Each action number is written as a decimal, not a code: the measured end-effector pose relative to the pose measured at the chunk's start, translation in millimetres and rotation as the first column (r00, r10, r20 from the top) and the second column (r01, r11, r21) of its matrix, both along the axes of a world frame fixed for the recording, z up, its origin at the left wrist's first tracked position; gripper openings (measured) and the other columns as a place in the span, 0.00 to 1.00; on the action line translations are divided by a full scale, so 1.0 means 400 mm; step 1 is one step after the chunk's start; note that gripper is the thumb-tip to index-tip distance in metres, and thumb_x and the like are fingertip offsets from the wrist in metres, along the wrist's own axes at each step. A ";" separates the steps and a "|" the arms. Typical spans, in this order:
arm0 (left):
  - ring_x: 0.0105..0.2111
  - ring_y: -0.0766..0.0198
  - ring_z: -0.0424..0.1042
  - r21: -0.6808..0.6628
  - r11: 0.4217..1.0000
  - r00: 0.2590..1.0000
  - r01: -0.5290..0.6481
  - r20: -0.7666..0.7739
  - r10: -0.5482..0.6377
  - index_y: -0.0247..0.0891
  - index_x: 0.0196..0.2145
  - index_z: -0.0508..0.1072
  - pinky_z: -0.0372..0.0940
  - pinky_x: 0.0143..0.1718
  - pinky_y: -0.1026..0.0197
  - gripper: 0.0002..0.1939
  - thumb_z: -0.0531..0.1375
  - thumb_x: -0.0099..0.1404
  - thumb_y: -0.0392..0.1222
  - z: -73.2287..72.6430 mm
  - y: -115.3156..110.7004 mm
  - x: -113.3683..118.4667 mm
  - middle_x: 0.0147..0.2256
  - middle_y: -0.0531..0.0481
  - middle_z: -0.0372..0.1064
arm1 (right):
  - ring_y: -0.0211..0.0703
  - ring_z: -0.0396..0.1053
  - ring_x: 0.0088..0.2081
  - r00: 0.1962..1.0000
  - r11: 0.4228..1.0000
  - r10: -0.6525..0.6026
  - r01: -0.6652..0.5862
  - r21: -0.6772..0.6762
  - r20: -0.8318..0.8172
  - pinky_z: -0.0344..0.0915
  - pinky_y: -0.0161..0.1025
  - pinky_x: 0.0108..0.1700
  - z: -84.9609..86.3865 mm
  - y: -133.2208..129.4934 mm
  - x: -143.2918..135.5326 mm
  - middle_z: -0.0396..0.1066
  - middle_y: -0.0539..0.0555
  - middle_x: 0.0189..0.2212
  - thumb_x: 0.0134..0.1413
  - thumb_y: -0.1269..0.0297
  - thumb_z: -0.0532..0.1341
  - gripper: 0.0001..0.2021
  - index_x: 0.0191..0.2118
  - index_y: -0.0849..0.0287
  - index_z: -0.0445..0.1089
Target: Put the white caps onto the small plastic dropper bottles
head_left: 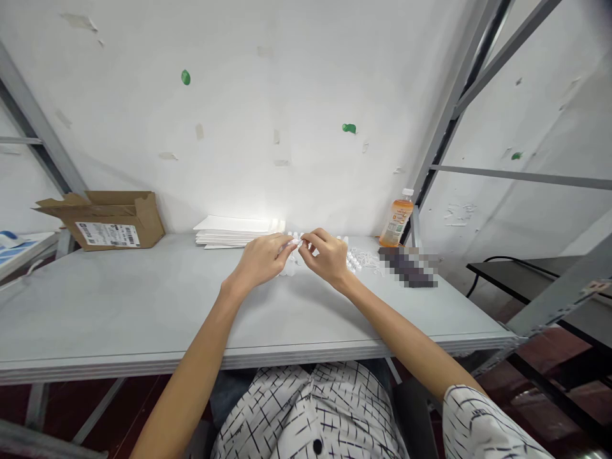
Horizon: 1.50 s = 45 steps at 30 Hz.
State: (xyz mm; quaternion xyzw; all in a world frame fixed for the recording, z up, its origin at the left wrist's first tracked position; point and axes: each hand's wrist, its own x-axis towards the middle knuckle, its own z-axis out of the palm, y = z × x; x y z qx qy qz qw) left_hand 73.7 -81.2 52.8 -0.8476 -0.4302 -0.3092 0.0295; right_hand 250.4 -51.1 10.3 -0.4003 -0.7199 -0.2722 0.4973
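Observation:
Above the far middle of the desk, my left hand (262, 260) and my right hand (327, 256) meet fingertip to fingertip. A small white piece (296, 238) is pinched in my left thumb and fingers. My right thumb and forefinger are closed at its other end. It is too small to tell its exact kind. More small white pieces (354, 262) lie behind and beside my right hand, partly hidden by it. Some white material (289, 268) shows below my left fingertips. Thin white loops or strings (369, 259) lie loosely to the right.
The grey desk (143, 306) runs against a white wall. On it stand an open cardboard box (117, 220) at left, a stack of flat white sheets or boxes (234, 231), an orange drink bottle (396, 220), and a dark blurred item (410, 268). Metal posts rise at both sides.

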 end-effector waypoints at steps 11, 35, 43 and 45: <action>0.35 0.58 0.73 -0.009 1.000 1.000 -0.002 0.007 0.002 0.40 0.43 0.76 0.59 0.33 0.60 0.18 0.48 0.75 0.48 -0.002 0.002 -0.002 0.37 0.48 0.77 | 0.30 0.68 0.21 0.999 0.999 0.039 -0.038 0.030 -0.030 0.54 0.30 0.24 0.000 -0.001 -0.001 0.75 0.49 0.26 0.56 0.70 0.57 0.09 0.30 0.58 0.75; 0.35 0.57 0.73 0.073 0.997 0.999 0.016 -0.030 -0.014 0.38 0.41 0.77 0.57 0.30 0.59 0.19 0.48 0.75 0.47 -0.018 0.020 -0.002 0.35 0.47 0.77 | 0.33 0.69 0.22 0.995 0.994 0.077 -0.082 -0.069 -0.062 0.54 0.32 0.24 -0.001 -0.008 -0.001 0.74 0.50 0.23 0.54 0.69 0.55 0.10 0.28 0.59 0.73; 0.36 0.57 0.74 0.047 0.999 0.999 0.002 -0.032 -0.001 0.39 0.42 0.77 0.58 0.31 0.60 0.17 0.50 0.74 0.45 -0.020 0.020 0.000 0.38 0.47 0.78 | 0.35 0.67 0.22 0.996 0.983 0.051 -0.064 -0.170 -0.077 0.52 0.33 0.25 -0.001 -0.010 -0.003 0.73 0.50 0.21 0.52 0.68 0.55 0.08 0.25 0.59 0.70; 0.37 0.57 0.75 0.050 0.999 0.999 0.001 -0.035 0.001 0.39 0.42 0.77 0.58 0.31 0.59 0.17 0.50 0.74 0.45 -0.019 0.019 0.001 0.38 0.47 0.78 | 0.35 0.67 0.22 0.995 0.984 0.060 -0.072 -0.163 -0.079 0.51 0.33 0.25 -0.002 -0.009 -0.003 0.73 0.50 0.20 0.52 0.68 0.55 0.09 0.24 0.59 0.69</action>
